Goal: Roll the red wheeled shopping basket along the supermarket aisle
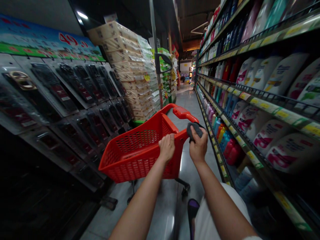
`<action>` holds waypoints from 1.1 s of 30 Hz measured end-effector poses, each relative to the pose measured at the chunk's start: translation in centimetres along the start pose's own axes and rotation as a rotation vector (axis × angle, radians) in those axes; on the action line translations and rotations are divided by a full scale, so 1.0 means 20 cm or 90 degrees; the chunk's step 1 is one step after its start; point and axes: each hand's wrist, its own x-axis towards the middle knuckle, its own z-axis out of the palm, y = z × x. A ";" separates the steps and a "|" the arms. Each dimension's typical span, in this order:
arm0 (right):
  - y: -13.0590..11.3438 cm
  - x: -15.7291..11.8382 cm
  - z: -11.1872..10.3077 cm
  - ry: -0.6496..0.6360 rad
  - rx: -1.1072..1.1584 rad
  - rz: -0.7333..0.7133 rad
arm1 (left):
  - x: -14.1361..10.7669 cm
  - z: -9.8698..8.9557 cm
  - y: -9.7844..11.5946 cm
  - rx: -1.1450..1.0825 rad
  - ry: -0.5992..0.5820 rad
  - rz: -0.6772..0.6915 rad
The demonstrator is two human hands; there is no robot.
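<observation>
A red plastic shopping cart with perforated sides stands across the aisle in front of me, its handle toward the right. My left hand is closed over the cart's near rim, thumb side not fully visible. In my right hand is a dark grey cloth, pressed against the near end of the handle. The inside of the basket, as far as it shows, holds nothing.
Shelves of shampoo bottles line the right side. On the left hang packaged belts under a price banner. Stacked cartons stand behind the cart, near a metal pole. Grey floor tiles run down the aisle.
</observation>
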 end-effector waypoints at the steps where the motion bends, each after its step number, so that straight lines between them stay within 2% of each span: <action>1: 0.02 0.03 -0.01 0.020 -0.004 0.013 | 0.00 -0.01 -0.02 -0.023 -0.012 0.015; 4: 0.01 0.03 -0.02 0.016 -0.032 0.015 | -0.01 -0.09 -0.09 -0.107 -0.084 0.096; 7: -0.07 -0.05 -0.01 -0.092 -0.073 -0.053 | -0.02 -0.21 -0.22 -0.123 -0.152 0.129; 9: -0.11 -0.10 -0.01 -0.180 -0.091 -0.110 | -0.05 -0.31 -0.34 -0.058 -0.202 0.108; 10: -0.12 -0.10 -0.01 -0.206 -0.097 -0.122 | -0.07 -0.35 -0.41 -0.005 -0.201 0.085; 12: -0.11 -0.07 -0.01 -0.203 -0.102 -0.097 | -0.13 -0.42 -0.52 0.120 -0.232 0.029; 15: -0.08 -0.01 0.01 -0.152 -0.106 -0.016 | -0.19 -0.45 -0.61 0.264 -0.208 -0.048; 18: -0.12 -0.02 0.06 -0.182 -0.113 -0.017 | -0.22 -0.42 -0.59 0.300 -0.205 -0.065; 23: -0.25 -0.12 0.11 -0.316 -0.096 -0.129 | -0.26 -0.34 -0.47 0.284 -0.196 -0.057; 25: -0.25 -0.12 0.10 -0.321 -0.100 -0.123 | -0.29 -0.32 -0.42 0.276 -0.197 -0.093; 29: -0.22 -0.08 0.10 -0.276 -0.125 -0.053 | -0.35 -0.28 -0.34 0.243 -0.227 -0.115; 33: -0.24 -0.11 0.11 -0.278 -0.101 -0.069 | -0.38 -0.22 -0.26 0.205 -0.236 -0.138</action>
